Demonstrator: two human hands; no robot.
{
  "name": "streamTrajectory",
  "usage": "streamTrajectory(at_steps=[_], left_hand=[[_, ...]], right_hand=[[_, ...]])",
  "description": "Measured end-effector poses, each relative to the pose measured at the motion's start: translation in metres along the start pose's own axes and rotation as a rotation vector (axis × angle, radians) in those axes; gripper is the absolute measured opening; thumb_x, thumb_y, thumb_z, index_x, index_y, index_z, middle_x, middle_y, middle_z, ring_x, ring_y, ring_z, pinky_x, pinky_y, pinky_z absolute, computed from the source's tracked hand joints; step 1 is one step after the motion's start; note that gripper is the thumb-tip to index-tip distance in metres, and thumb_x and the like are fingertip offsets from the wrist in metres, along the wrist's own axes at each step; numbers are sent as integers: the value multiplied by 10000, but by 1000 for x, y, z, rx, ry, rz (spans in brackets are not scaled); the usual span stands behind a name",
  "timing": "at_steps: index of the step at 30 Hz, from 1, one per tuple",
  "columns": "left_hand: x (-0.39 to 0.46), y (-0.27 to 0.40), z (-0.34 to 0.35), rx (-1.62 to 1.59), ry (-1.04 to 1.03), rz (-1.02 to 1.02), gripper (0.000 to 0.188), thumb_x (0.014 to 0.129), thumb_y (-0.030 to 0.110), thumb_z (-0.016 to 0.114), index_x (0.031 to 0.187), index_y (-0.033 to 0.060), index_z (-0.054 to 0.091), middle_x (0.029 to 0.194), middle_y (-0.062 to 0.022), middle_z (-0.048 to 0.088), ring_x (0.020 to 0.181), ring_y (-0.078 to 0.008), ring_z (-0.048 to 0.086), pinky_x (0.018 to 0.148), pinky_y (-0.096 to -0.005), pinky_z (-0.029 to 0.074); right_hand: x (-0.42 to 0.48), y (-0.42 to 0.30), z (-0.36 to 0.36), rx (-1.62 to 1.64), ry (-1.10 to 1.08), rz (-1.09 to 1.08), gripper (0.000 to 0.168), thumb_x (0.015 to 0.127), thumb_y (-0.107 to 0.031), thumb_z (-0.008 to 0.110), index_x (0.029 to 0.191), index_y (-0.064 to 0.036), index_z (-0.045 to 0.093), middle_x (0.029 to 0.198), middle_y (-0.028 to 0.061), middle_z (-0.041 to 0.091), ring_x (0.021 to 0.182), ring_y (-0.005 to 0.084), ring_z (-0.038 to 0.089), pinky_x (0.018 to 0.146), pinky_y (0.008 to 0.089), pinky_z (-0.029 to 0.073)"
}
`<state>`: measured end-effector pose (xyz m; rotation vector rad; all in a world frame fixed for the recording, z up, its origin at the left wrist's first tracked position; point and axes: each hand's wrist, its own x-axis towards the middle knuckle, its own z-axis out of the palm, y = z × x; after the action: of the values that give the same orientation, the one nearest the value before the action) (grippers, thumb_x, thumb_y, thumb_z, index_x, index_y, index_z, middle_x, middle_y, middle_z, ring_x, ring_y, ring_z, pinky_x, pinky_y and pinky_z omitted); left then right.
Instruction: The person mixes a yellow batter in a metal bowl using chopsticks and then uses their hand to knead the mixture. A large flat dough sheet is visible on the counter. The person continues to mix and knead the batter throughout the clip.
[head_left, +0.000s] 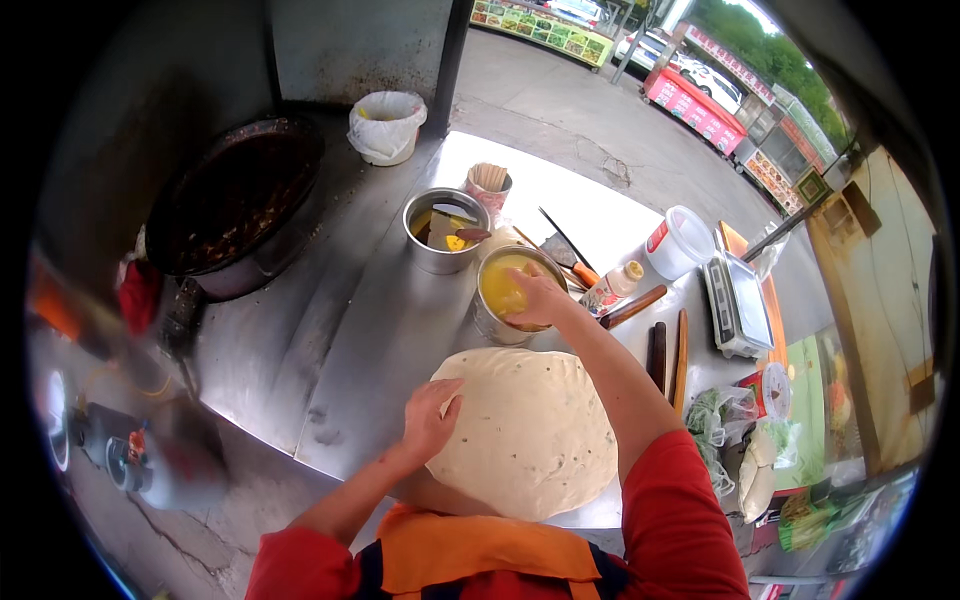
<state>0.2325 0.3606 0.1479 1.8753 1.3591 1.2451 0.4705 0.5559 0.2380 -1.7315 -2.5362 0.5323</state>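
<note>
A wide, flattened sheet of pale dough (532, 442), dotted with dark flecks, lies on the metal worktop right in front of me. My left hand (433, 418) is at its upper left edge, empty, with thumb and fingers apart. My right hand (536, 296) reaches over the far side of the dough into a metal pot (501, 330). Yellow liquid (499, 283) fills much of that pot, and my spread fingers are at its surface; the fingertips are partly hidden. Left of it stands a second metal pot (439, 259) with dark liquid and a flat utensil inside.
A large dark pan (240, 202) occupies the left. Beyond the pots are a lined bucket (386, 131) and a cup of sticks (489, 180). Rightward lie a bottle (613, 289), wooden rods (680, 360), a plastic tub (679, 244), a scale (739, 300) and bagged greens (712, 420).
</note>
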Motion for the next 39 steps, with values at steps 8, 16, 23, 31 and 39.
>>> streamTrajectory(at_steps=[8,16,23,31,39], left_hand=[[-28,-3,-59,-81,74,-147,228,858,48,671,1083,47,705,1037,-140,710,961,-325,669,819,-390,541],[-49,-19,-114,-60,156,-131,198,870,40,666,1062,14,707,1012,-163,712,948,-331,675,801,-381,541],[-86,-19,-155,0,281,-253,158,868,9,656,1014,-21,708,974,-180,717,911,-323,690,789,-361,531],[-115,4,-162,40,334,-374,148,883,30,654,1007,-27,713,971,-185,720,904,-301,702,811,-345,529],[-96,-4,-166,-9,279,-340,153,882,42,665,1014,-12,720,945,-161,724,851,-243,700,783,-324,527]], right_hand=[[27,-8,1,-79,-144,118,1013,595,-255,833,1486,-133,366,1462,305,370,1326,417,440,1086,408,394],[51,9,7,-284,-64,66,717,584,-183,846,1254,-88,610,1191,184,620,1153,362,582,985,396,472],[50,15,-30,-184,-81,90,618,616,-183,837,1209,-126,669,1152,158,672,1111,340,616,965,395,488],[43,30,-46,156,-70,141,427,711,-28,708,1130,-107,731,1026,193,701,950,294,677,828,360,531],[23,2,-35,-3,-95,86,692,690,-394,751,1297,-83,632,1107,183,668,1072,308,634,920,376,493]])
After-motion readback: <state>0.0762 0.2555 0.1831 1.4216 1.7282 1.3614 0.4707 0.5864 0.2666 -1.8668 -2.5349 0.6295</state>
